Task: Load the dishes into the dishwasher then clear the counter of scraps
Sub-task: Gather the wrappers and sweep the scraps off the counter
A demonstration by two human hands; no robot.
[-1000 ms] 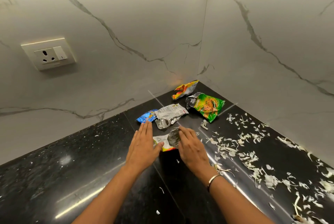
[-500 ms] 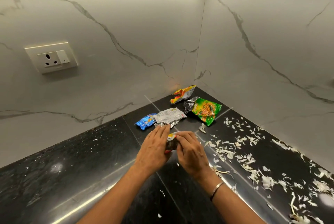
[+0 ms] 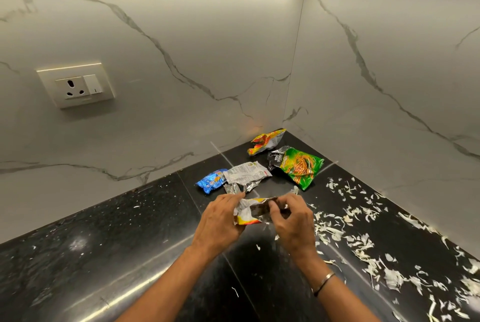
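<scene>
KITCHEN CORNER: A person's left hand (image 3: 218, 220) & right hand (image 3: 293, 220) hold one crumpled yellow-and-silver wrapper (image 3: 253, 211) btwn them, low over a black stone desk (image 3: 130, 243). Left fingers (image 3: 233, 198) are curled round the wrapper's left end; right fingers (image 3: 281, 204) pinch its dark right end, so both hands are clamped on the same scrap. It appears lifted just clear of the desk top.

Beyond the hands, toward the corner, four more empty snack packets lie on the desk. A blue wrapper (image 3: 211, 180) touches a silver wrapper (image 3: 246, 173) on its right. A green packet (image 3: 298, 165) w/ a noodle print lies right of those, apart from them. An orange-yellow wrapper (image 3: 265, 141) sits farthest back, near where the two walls meet.

White veg shreds (image 3: 363, 238) are strewn over the right side of the desk, from just beside the right hand out to the frame edge; a few stray bits lie near the wrists. A thin bracelet (image 3: 323, 282) circles the right wrist. On the marble-look wall at left: a cream socket plate (image 3: 78, 85) w/ one switch.
</scene>
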